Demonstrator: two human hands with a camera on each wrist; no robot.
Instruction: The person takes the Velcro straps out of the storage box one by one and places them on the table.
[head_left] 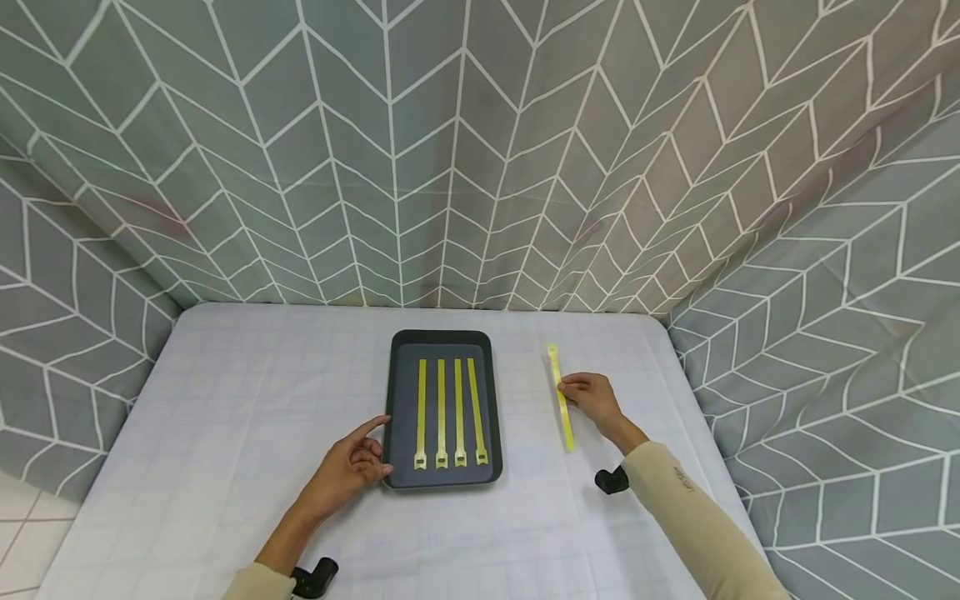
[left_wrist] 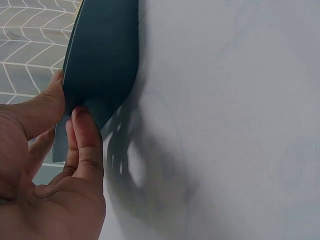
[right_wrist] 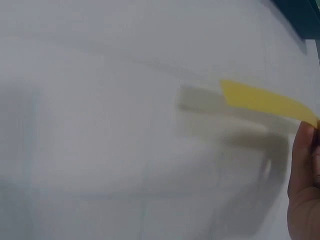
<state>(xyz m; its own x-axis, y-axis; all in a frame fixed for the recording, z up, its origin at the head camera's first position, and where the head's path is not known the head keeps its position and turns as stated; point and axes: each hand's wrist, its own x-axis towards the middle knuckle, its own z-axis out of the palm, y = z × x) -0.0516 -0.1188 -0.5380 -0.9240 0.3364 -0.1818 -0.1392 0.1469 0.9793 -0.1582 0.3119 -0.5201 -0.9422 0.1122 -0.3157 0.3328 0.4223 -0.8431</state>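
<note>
On the white-covered table lies a dark grey tray [head_left: 405, 479]. Several yellow cable straps [head_left: 441, 412] lie in it side by side, their slotted heads toward the near edge. My left hand [head_left: 351, 468] holds the tray's left rim, with fingertips against its edge and outer wall; up close, the left wrist view has the tray's side [left_wrist: 102, 55] at the fingers. To the right of the tray, my right hand [head_left: 596, 400] pinches another yellow cable strap [head_left: 564, 421] near its middle, slotted head pointing away. Its free end [right_wrist: 265, 100] hangs above the cloth and casts a shadow.
A white cloth [head_left: 247, 400] covers the table. Patterned grey curtains [head_left: 465, 167] hang behind it and at both sides. Black wrist-worn devices [head_left: 315, 577] show at both wrists. Floor tiles [head_left: 26, 517] appear at the lower left.
</note>
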